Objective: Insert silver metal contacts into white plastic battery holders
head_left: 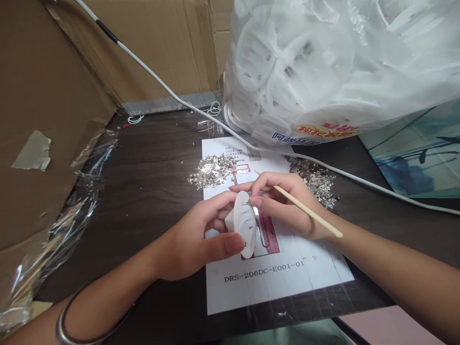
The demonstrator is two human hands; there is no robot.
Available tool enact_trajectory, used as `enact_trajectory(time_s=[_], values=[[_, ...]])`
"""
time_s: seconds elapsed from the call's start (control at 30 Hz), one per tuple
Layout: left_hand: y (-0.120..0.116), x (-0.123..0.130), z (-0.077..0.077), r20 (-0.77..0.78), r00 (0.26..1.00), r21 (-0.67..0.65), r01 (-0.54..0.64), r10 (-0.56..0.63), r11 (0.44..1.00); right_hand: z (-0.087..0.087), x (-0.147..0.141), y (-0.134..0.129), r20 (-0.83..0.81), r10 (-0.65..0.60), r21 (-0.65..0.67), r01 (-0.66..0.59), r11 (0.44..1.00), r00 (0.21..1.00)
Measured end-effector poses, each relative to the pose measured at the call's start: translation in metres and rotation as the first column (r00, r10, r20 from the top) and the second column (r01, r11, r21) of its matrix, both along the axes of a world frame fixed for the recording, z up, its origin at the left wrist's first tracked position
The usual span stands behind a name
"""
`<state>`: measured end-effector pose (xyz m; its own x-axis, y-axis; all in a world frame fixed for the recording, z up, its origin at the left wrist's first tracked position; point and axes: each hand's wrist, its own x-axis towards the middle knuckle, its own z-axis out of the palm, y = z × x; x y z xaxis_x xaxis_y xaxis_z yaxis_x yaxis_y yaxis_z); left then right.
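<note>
My left hand (201,239) grips a round white plastic part (245,223), tilted on edge, with its thumb pressed on the lower rim. Small slots and metal bits show on the part's face. A thin wooden stick (305,210) rests in my right hand (287,201), its pointed end toward the back. The thumb and index finger of that hand pinch together at the part's upper edge, where a small metal piece seems to be; its shape is too small to make out. Both hands are above a printed sheet (230,297) lying on the dark table.
Piles of small metal pieces lie left (215,170) and right (319,182) of the sheet. A large clear bag of white plastic parts (287,62) stands behind. A white cable (172,93) crosses the table. Cardboard (154,52) and crumpled clear plastic (68,225) border the left side.
</note>
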<state>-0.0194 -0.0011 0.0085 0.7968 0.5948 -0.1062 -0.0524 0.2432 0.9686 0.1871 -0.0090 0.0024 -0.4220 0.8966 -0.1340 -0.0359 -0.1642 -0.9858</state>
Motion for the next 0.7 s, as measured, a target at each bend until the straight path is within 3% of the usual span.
enact_trajectory(time_s=[0.2, 0.47, 0.7], values=[[0.0003, -0.0008, 0.0011, -0.026, 0.999, 0.013, -0.027, 0.027, 1.000, 0.0017, -0.0009, 0.0008, -0.024, 0.019, -0.027, -0.020, 0.999, 1.000], [0.0003, -0.0037, -0.0003, 0.003, 1.000, -0.015, 0.021, -0.020, 1.000, 0.0030, -0.0015, 0.0022, -0.026, 0.012, -0.030, -0.013, 0.999, 1.000], [-0.0004, -0.0052, 0.0021, 0.058, 0.997, 0.060, 0.047, -0.051, 0.997, 0.0031, 0.0003, 0.0047, -0.115, 0.043, -0.096, -0.054, 0.994, 0.992]])
